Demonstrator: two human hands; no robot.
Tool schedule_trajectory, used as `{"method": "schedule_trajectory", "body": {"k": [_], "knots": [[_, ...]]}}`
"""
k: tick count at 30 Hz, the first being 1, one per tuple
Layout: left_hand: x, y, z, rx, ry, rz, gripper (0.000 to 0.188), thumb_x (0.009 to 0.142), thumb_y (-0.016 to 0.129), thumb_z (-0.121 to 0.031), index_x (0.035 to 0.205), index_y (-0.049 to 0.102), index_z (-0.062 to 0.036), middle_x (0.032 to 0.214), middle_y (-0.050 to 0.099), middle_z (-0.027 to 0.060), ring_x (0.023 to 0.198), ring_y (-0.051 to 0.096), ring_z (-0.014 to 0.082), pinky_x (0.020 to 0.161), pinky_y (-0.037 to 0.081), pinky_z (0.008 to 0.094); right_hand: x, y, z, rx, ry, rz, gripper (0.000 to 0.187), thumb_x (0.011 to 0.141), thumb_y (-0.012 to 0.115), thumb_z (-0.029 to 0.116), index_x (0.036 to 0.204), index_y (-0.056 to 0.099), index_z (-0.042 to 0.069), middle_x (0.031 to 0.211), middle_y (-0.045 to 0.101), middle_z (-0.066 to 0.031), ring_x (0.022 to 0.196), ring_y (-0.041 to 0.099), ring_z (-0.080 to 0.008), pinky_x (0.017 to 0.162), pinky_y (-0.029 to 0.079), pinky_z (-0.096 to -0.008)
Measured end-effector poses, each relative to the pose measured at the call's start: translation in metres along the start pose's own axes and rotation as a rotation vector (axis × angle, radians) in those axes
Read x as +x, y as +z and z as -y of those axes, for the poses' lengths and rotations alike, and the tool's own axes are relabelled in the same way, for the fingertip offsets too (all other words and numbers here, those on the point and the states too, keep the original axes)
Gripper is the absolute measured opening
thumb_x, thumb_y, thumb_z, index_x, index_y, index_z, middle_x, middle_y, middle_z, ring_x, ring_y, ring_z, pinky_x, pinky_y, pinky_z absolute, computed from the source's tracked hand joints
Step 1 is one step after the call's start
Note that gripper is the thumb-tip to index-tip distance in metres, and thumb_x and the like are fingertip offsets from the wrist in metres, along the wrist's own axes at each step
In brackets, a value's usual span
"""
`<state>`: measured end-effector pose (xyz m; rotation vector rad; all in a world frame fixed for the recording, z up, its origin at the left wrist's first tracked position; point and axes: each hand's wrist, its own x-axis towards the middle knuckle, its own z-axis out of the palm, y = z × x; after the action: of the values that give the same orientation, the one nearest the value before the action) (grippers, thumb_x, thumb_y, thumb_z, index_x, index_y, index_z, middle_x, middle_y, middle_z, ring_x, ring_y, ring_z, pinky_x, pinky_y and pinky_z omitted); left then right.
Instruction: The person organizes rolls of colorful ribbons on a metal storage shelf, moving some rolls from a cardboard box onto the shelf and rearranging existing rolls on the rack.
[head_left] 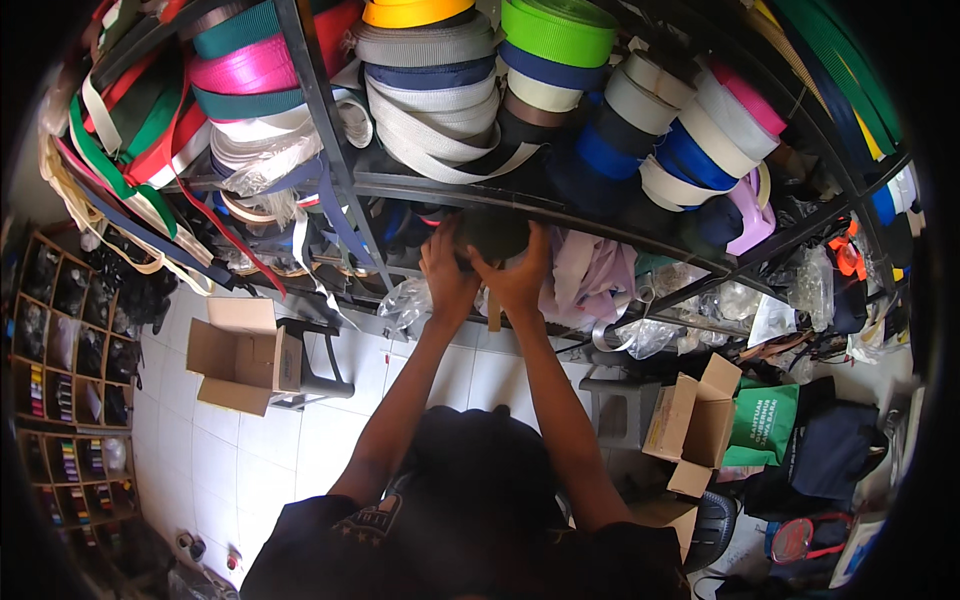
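Note:
Both my arms reach forward to the lower shelf of a dark metal rack. My left hand (450, 275) grips the left side of a dark round roll (494, 232), fingers up along its edge. From the right, my right hand (518, 272) holds the same roll, its thumb across the near face. The roll looks like dark strap, but shadow hides its detail. Just right of my right hand hangs crumpled pale pink cloth (590, 270). Above, rolls of white webbing (430, 115) are stacked on the upper shelf.
A black shelf edge (540, 205) runs just above my hands. An open cardboard box (240, 355) sits on a stool at left; another box (690, 420) stands at right beside a green bag (762, 425). Clear plastic bags (405, 305) hang near my left hand.

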<state>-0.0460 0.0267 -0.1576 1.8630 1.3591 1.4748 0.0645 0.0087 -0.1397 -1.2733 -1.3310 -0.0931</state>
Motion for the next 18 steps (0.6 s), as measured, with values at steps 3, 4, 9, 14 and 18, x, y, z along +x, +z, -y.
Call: {"method": "schedule_trajectory", "body": {"k": [3, 4, 9, 14, 18], "knots": [[0.003, -0.004, -0.002, 0.037, -0.012, 0.051, 0.078, 0.071, 0.079, -0.014, 0.141, 0.045, -0.0092, 0.142, 0.049, 0.0105, 0.127, 0.043, 0.0353, 0.105, 0.032, 0.0472, -0.004, -0.018, 0.009, 0.026, -0.008, -0.066, 0.092, 0.060, 0.089, 0.013, 0.138, 0.042, 0.001, 0.131, 0.050, -0.0195, 0.123, 0.051, -0.0365, 0.106, 0.041, -0.0439], [0.004, -0.007, -0.005, 0.040, -0.007, 0.070, 0.080, 0.070, 0.081, -0.016, 0.141, 0.046, -0.0093, 0.143, 0.049, 0.0104, 0.127, 0.043, 0.0354, 0.105, 0.032, 0.0477, -0.005, -0.027, 0.012, 0.072, 0.009, -0.068, 0.093, 0.059, 0.091, 0.011, 0.138, 0.044, 0.000, 0.132, 0.052, -0.0165, 0.124, 0.053, -0.0294, 0.107, 0.042, -0.0398], [0.003, -0.002, -0.004, 0.065, 0.040, 0.067, 0.083, 0.068, 0.085, -0.021, 0.140, 0.046, -0.0102, 0.142, 0.049, 0.0096, 0.127, 0.043, 0.0360, 0.104, 0.032, 0.0483, -0.033, -0.060, 0.022, 0.269, 0.106, -0.125, 0.096, 0.061, 0.088, 0.010, 0.142, 0.039, -0.002, 0.134, 0.048, -0.0160, 0.122, 0.053, -0.0272, 0.105, 0.043, -0.0394], [0.000, 0.002, 0.004, 0.144, 0.070, 0.063, 0.075, 0.068, 0.087, -0.023, 0.132, 0.052, -0.0077, 0.130, 0.052, 0.0133, 0.121, 0.047, 0.0371, 0.101, 0.036, 0.0486, -0.049, -0.093, 0.035, 0.313, 0.104, -0.116, 0.101, 0.061, 0.088, 0.013, 0.145, 0.034, -0.001, 0.137, 0.046, -0.0158, 0.127, 0.049, -0.0280, 0.107, 0.044, -0.0395], [-0.003, 0.002, 0.006, 0.173, 0.071, 0.086, 0.072, 0.070, 0.086, -0.028, 0.130, 0.052, -0.0050, 0.125, 0.052, 0.0155, 0.119, 0.047, 0.0383, 0.099, 0.037, 0.0493, -0.043, -0.118, 0.057, 0.331, 0.114, -0.113, 0.103, 0.063, 0.089, 0.021, 0.147, 0.032, -0.001, 0.144, 0.040, -0.0163, 0.132, 0.046, -0.0293, 0.109, 0.044, -0.0409]]}}
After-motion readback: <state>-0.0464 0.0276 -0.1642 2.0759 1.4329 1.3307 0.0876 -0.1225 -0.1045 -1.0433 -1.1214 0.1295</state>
